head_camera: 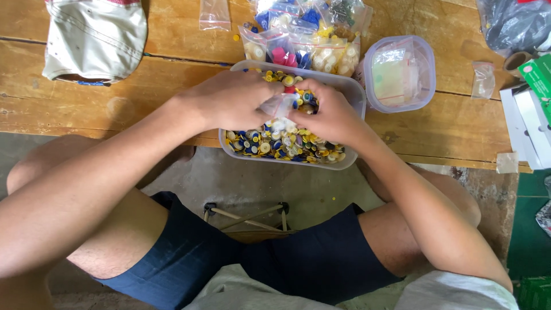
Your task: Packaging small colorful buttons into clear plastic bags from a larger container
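A clear plastic tub (357, 99) sits at the near edge of a wooden table (172, 63), filled with several small yellow, blue and white buttons (275, 143). Both my hands are over the tub. My left hand (232, 100) pinches a small clear plastic bag (279, 105) at its left side. My right hand (330, 115) holds the same bag from the right, fingers curled over the buttons. The bag's contents are hidden between my fingers.
Behind the tub lies a pile of small filled bags (307, 40) of sorted buttons. A round clear container (400, 72) of empty bags stands to the right. A light cap (94, 37) lies at the left, boxes (531, 115) at the right edge.
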